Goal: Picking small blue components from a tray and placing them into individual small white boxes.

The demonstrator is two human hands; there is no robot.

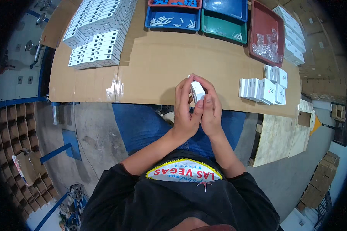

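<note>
Pressing in from both sides, the left hand and right hand clasp a small white box by the cardboard tabletop's near edge, seemingly light, stiff yet crushable, best gripped along its sides.

grey floor | cardboard-topped table | right: plywood surface, brown cartons
</note>
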